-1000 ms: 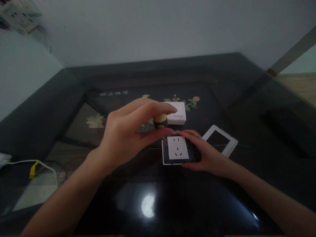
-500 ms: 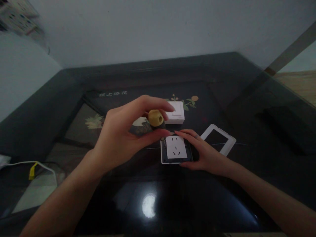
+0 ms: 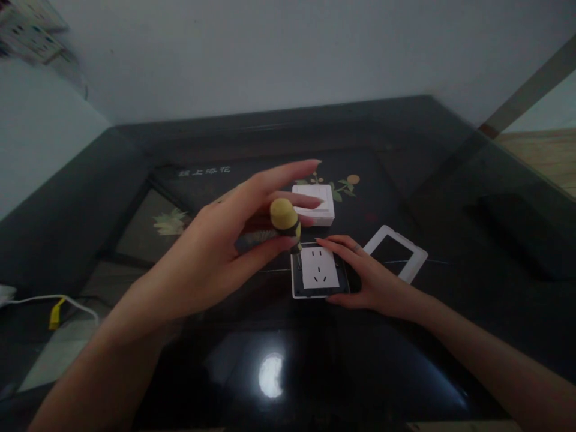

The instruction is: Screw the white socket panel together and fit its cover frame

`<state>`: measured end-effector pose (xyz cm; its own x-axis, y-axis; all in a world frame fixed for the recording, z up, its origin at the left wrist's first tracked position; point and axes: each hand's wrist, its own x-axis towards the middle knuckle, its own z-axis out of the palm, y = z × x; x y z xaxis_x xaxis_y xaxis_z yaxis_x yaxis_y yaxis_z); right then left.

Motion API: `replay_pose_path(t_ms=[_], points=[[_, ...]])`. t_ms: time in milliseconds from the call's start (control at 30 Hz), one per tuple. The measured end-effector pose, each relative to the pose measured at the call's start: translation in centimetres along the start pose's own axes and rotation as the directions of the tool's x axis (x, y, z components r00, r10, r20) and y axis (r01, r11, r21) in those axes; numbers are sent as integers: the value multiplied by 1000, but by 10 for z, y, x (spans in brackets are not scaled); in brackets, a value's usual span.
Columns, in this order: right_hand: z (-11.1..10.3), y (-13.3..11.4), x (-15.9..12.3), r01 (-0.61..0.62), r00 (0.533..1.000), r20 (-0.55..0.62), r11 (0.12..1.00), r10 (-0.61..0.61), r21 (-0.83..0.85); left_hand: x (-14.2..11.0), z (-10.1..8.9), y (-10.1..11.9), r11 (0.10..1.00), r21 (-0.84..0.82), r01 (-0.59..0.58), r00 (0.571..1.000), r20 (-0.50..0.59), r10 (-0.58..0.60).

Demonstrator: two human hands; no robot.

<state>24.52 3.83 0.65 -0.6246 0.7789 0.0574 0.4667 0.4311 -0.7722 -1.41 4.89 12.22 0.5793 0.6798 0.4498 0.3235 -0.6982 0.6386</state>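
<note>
A screwdriver [image 3: 284,217] with a yellow and black handle stands nearly upright at my left hand [image 3: 238,231]. The thumb and lower fingers are around its handle, while the index finger is stretched out past it. Its tip reaches down to the left side of a wall socket [image 3: 320,268], where a screw hole seems to be. The socket has a white face in a black frame and lies face up on the table. My right hand [image 3: 360,273] grips the socket's right side, fingers at the top edge and thumb at the bottom edge.
Behind the socket sits a white switch box [image 3: 324,207]. A white cover frame [image 3: 417,264] lies to the right, partly behind my right hand. On the dark glossy table [image 3: 360,372], a white cable with a yellow tag [image 3: 56,314] lies far left. Wall sockets [image 3: 33,37] show at upper left.
My left index finger has lifted and straightened away from the screwdriver's handle top. The handle now shows more fully, turned slightly. My right hand has stayed on the socket.
</note>
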Motion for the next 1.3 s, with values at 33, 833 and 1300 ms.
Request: replay_pose_path(t_ms=[33,833,1300], points=[[0,-1,0,-7,1000,4,1000,7,-2,0,4,-5,1000,10,-17,997,-69,17],[-1,-1,0,-22,1000,19,1000,23,-13,2,4,8,999,34,0,999,-34,1],[-1,-2,-1,-20,999,28,999,21,-36,1,7,8,997,71,17,992,-126,-8]])
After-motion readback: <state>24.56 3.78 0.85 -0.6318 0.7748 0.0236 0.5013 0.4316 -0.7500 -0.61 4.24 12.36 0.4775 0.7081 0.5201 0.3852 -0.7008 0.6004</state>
